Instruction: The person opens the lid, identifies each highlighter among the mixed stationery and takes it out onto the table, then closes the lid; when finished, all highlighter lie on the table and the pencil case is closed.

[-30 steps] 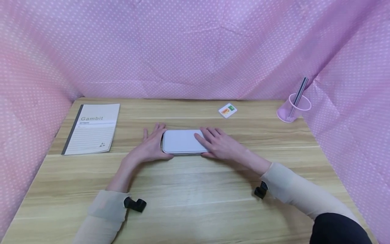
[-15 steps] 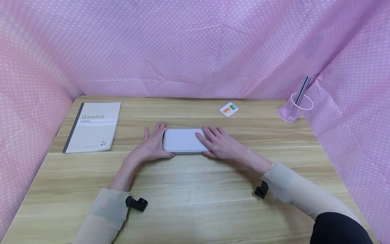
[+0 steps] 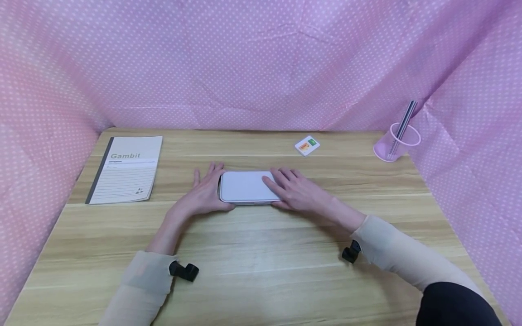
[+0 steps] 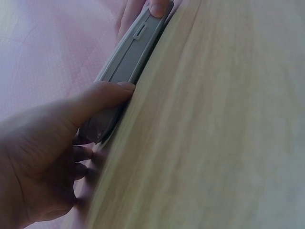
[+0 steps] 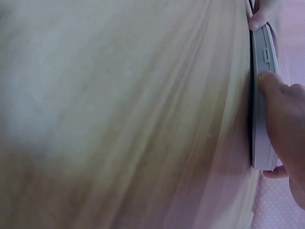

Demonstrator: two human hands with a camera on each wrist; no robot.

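A flat white case (image 3: 244, 186) with rounded corners lies lengthwise on the table between the two hands, its lid down. At its left end the left hand (image 3: 204, 194) grips it, thumb along the front side and the other fingers spread behind. The right hand (image 3: 299, 192) holds the right end, its thumb on the front side and its fingers over the top and the far edge. A small latch shows on the grey front side of the case (image 4: 125, 62) in the left wrist view, between the two thumbs. The right palm hides the right end from above.
A notebook (image 3: 126, 170) marked Gambit lies at the left of the wooden table (image 3: 261, 253). Toward the back is a small white card-like piece (image 3: 307, 146) with an orange and green print. A pink mesh cup (image 3: 385, 147) with dark sticks stands at back right. Pink dotted cloth (image 3: 261, 63) surrounds the table.
The head view has shifted very slightly. Both hands keep the same hold on the case, which stays in place.
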